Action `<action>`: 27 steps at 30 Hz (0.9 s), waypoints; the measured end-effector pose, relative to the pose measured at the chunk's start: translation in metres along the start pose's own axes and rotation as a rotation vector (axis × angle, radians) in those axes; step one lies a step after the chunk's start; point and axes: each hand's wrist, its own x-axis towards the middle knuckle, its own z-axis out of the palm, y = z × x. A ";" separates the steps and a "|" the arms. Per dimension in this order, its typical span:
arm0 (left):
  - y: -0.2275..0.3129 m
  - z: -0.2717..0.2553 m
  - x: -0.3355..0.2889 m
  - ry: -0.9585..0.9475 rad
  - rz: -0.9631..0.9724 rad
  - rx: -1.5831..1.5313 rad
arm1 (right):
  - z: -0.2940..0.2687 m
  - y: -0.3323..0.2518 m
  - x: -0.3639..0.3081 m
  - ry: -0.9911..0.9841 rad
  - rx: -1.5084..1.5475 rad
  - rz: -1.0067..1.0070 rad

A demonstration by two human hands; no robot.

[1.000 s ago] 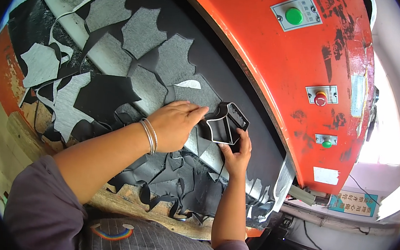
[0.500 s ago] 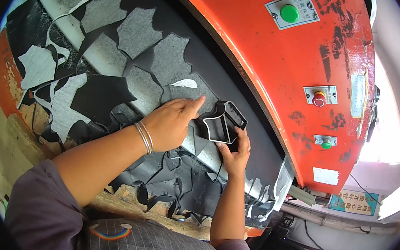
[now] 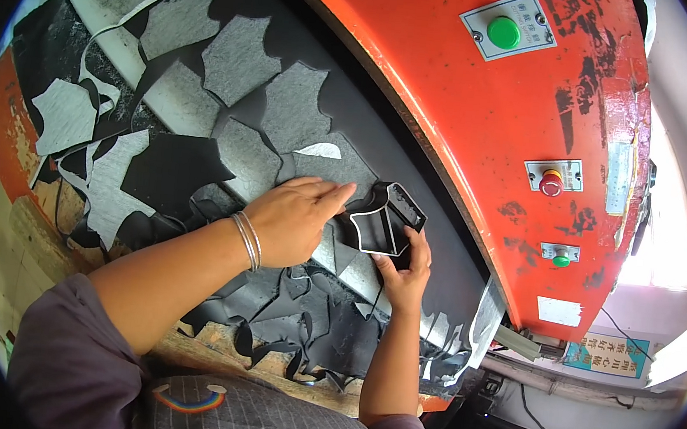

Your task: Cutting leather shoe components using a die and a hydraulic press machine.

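My right hand [image 3: 408, 272] grips the lower right side of a metal cutting die [image 3: 390, 226] between thumb and fingers. The die is an open-topped frame with a curved outline and a crossbar, standing on a black sheet [image 3: 315, 34]. Just left of it, my left hand [image 3: 289, 219] lies flat with its fingers stretched out, fingertips close to the die's edge and holding nothing. Beyond those fingers are grey patches [image 3: 296, 106] with curved sides and a small pale scrap [image 3: 322, 150]. Whether the patches are gaps or cut pieces, I cannot tell.
An orange machine body [image 3: 467, 135] rises along the right, with a green button [image 3: 504, 32], a red button [image 3: 552, 182] and a smaller green button [image 3: 561, 259]. Black offcuts [image 3: 283, 324] pile along the near edge. Grey and black scraps [image 3: 115, 184] lie at left.
The die and my right hand have shifted slightly right and toward me. My left hand has moved very little, and the view has tilted slightly.
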 end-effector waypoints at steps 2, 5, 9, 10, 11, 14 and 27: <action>0.003 -0.002 0.001 0.009 -0.003 0.004 | -0.004 -0.002 0.000 0.008 0.010 -0.011; 0.010 -0.006 0.003 -0.040 -0.067 0.020 | -0.008 -0.005 0.003 -0.010 0.010 0.008; 0.018 -0.005 0.008 -0.038 -0.098 0.005 | -0.015 -0.003 0.003 -0.030 0.003 -0.008; 0.020 -0.005 0.008 -0.031 -0.103 0.008 | -0.016 -0.004 0.003 -0.032 0.004 -0.013; 0.022 -0.003 0.007 -0.033 -0.092 0.020 | -0.018 -0.005 0.003 -0.032 0.005 -0.019; 0.029 0.001 0.007 -0.026 -0.090 0.053 | -0.026 -0.005 0.000 -0.023 0.016 -0.022; 0.073 -0.060 0.075 0.315 -0.201 -0.179 | -0.201 0.018 0.028 1.212 0.306 -0.007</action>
